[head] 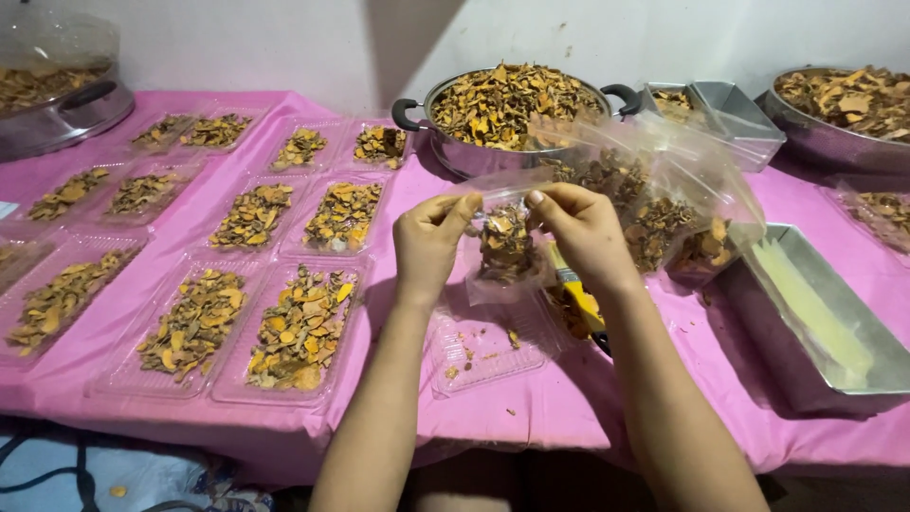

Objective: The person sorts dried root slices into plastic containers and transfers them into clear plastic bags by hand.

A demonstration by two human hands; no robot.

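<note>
both hands pinch the top edge of a small clear bag (505, 248) of dried orange-brown slices, left hand (428, 242) at its left corner, right hand (583, 232) at its right, fingers closed tight. the bag hangs in front of the steel pot (507, 112), above an emptied clear tray (485, 349).

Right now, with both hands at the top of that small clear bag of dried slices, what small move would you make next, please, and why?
Probably press the bag's mouth shut. The left hand and right hand pinch the top edge of the small clear bag, which already holds dried slices, above an almost empty clear tray.
</note>
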